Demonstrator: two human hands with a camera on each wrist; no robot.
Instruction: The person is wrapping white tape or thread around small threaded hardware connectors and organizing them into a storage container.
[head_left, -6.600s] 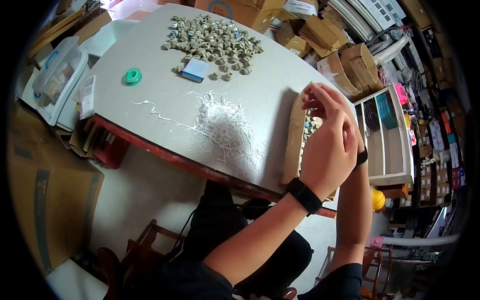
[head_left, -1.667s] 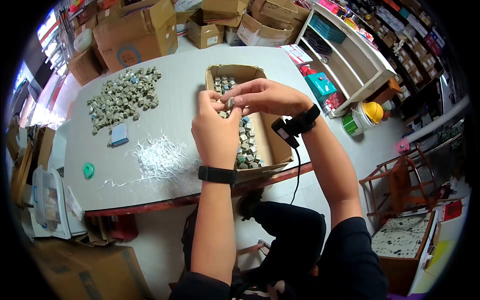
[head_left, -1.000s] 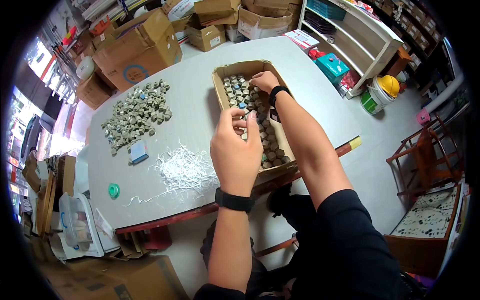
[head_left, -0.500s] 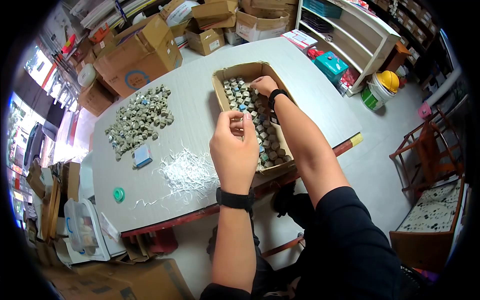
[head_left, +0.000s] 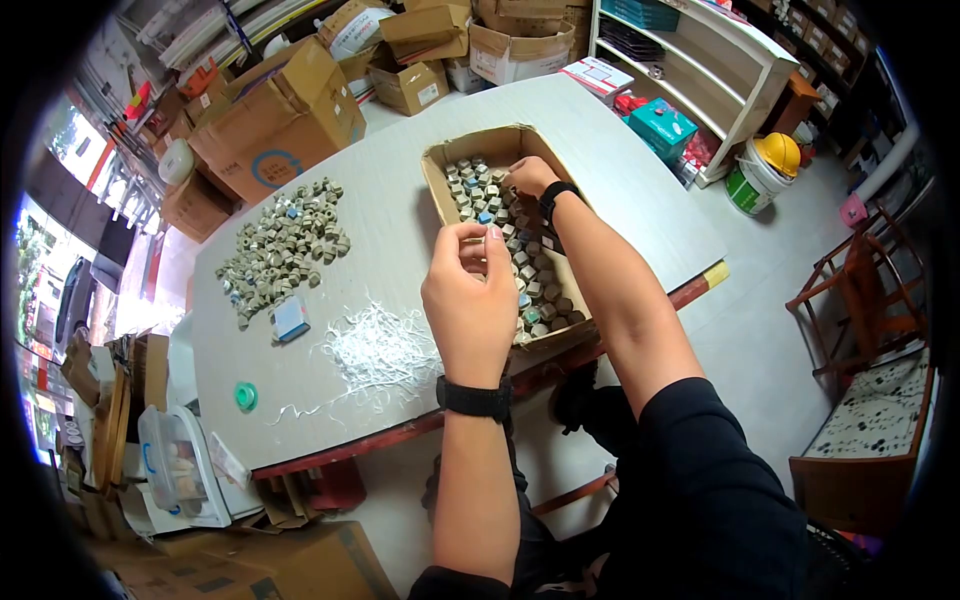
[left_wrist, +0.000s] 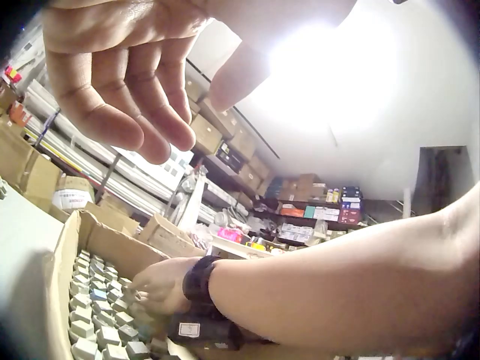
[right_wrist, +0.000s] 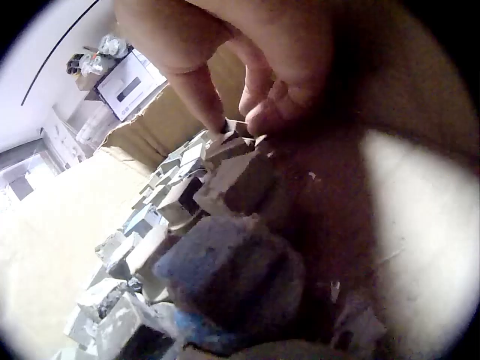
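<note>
An open cardboard box (head_left: pixel 436 180) on the table (head_left: pixel 390 165) holds many small beige-grey blocky pieces (head_left: pixel 538 292) in close rows, a few of them blue or green. My right hand (head_left: pixel 532 178) reaches into its far right part; in the right wrist view the thumb and fingers (right_wrist: pixel 259 112) pinch at one piece (right_wrist: pixel 238 129), partly covered by them. Above the box's near left side hangs my left hand (head_left: pixel 470 305), fingers loosely bent; the left wrist view shows this hand (left_wrist: pixel 127 82) with nothing in it.
Left on the table lie a heap of similar pieces (head_left: pixel 290 240), a small blue-white box (head_left: pixel 290 319), a tangle of white strands (head_left: pixel 380 350) and a green ring-shaped spool (head_left: pixel 245 396). White shelves (head_left: pixel 700 75) and cardboard boxes (head_left: pixel 275 120) stand beyond the table.
Both hands were together at a piece above the box; since then my right hand has moved down to the box's far part. My left hand has stayed near the left side, without the piece.
</note>
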